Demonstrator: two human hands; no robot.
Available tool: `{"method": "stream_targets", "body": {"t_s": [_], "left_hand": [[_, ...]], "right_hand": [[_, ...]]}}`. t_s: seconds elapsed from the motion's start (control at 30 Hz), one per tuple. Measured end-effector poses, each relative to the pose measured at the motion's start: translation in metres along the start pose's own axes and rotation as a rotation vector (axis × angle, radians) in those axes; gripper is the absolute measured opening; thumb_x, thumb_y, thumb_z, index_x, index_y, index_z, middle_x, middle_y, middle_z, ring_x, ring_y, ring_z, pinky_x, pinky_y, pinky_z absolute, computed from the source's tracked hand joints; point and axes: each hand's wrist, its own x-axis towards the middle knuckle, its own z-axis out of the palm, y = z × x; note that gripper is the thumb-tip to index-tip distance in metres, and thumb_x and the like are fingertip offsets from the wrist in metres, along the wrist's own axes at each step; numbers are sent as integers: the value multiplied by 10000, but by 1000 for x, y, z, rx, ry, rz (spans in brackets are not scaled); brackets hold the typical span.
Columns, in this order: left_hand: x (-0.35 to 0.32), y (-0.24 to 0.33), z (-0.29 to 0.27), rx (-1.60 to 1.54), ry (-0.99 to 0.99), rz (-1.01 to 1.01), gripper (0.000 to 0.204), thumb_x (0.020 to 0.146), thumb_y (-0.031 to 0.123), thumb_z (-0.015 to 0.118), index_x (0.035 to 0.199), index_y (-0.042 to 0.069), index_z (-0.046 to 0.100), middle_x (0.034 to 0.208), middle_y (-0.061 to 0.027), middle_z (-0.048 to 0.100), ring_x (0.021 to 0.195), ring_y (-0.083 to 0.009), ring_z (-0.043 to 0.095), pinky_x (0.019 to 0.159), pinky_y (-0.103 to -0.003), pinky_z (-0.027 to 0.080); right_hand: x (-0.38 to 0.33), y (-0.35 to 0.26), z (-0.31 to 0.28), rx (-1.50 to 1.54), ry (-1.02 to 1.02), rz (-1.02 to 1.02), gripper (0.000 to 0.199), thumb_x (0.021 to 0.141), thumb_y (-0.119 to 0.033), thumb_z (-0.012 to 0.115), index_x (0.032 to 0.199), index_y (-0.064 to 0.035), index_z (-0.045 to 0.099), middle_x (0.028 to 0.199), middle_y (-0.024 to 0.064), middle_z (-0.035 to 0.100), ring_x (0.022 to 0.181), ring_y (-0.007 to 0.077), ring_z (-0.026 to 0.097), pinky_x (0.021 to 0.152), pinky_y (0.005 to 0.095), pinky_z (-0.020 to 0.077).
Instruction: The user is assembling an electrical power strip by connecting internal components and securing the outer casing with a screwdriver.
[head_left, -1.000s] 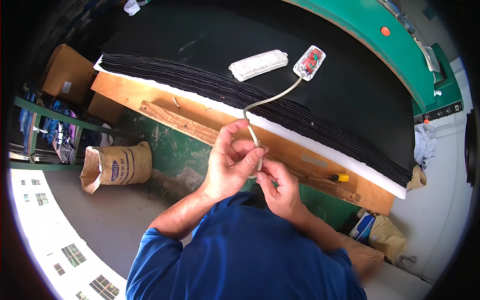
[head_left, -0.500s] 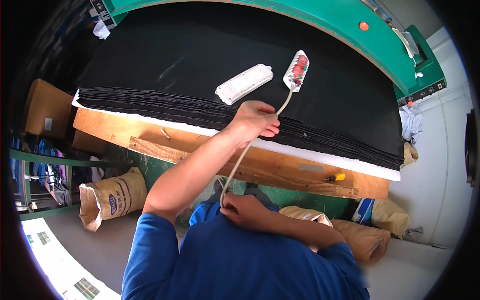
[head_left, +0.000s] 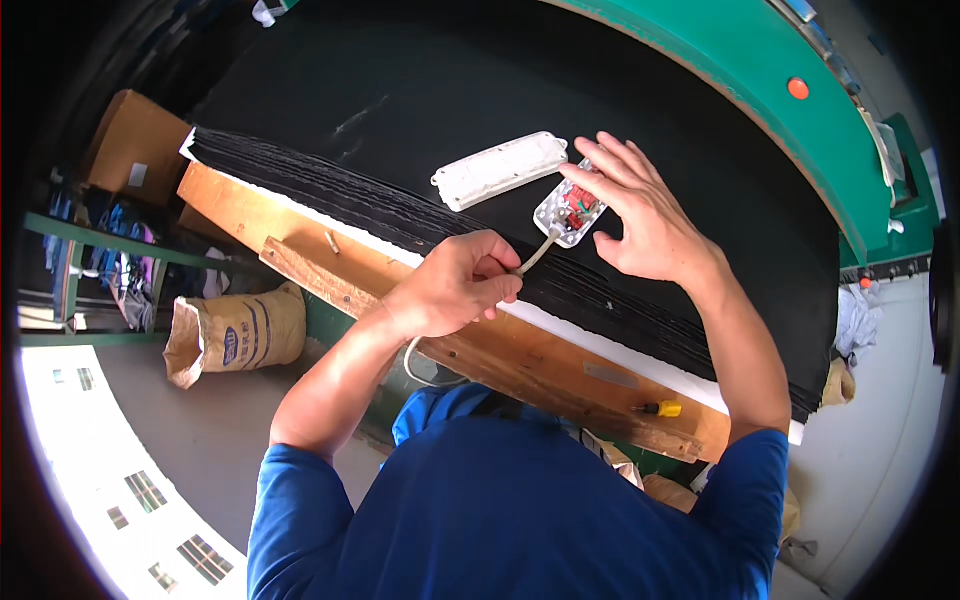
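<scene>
An opened white power strip housing (head_left: 550, 212) with red and green parts inside lies on the black fabric stack (head_left: 390, 165). Its cream cable (head_left: 538, 255) comes out of the near end. My left hand (head_left: 455, 285) pinches that cable a short way from the housing, over the stack's front edge. Over the housing's right side, my right hand (head_left: 655, 220) is spread, fingers stretched and partly covering its far end; whether it touches cannot be made out. A long white cover piece (head_left: 500, 173) rests just left of the housing.
The stack lies on a wooden board (head_left: 230, 200). A yellow-handled screwdriver (head_left: 662, 409) and a small peg-like piece (head_left: 332, 243) lie near its edge. A green machine beam (head_left: 720, 60) spans the far side. A paper sack (head_left: 255, 330) stands on the floor at left.
My right hand has let go of the lower cable and risen to the housing. The housing has shifted nearer and left, beside the cover. My left hand still holds the cable, slightly lower.
</scene>
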Motion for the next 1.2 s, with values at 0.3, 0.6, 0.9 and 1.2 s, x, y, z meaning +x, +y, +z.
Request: {"method": "stream_targets", "body": {"t_s": [0.3, 0.6, 0.9, 1.2], "left_hand": [[13, -25, 46, 50, 462, 156, 176, 915, 3, 716, 1029, -18, 584, 874, -33, 660, 786, -63, 622, 690, -217, 528], [15, -26, 57, 91, 492, 205, 165, 920, -34, 685, 1063, -37, 603, 972, -73, 705, 880, -92, 663, 786, -233, 559], [24, -11, 30, -353, 268, -142, 178, 937, -16, 667, 1099, -16, 595, 941, -86, 713, 783, -108, 690, 706, -235, 570], [29, -7, 24, -289, 247, -72, 122, 925, 45, 680, 987, 29, 576, 843, -72, 700, 671, -80, 626, 565, -192, 473]], "right_hand": [[21, 20, 13, 278, -195, -140, 600, 658, -70, 868, 1223, -76, 665, 1230, 108, 627, 1269, 292, 546, 1211, 498, 277], [11, 20, 25, 350, -129, -216, 554, 657, -73, 869, 1170, -53, 661, 1148, 81, 622, 1139, 265, 595, 1159, 467, 347], [13, 21, 29, 364, -111, -234, 530, 649, -58, 870, 1138, -26, 669, 1101, 79, 604, 1033, 278, 585, 908, 405, 469], [16, 21, 28, 379, -128, -238, 508, 650, -53, 868, 1115, -16, 667, 1081, 85, 595, 1028, 279, 582, 912, 407, 479]]}}
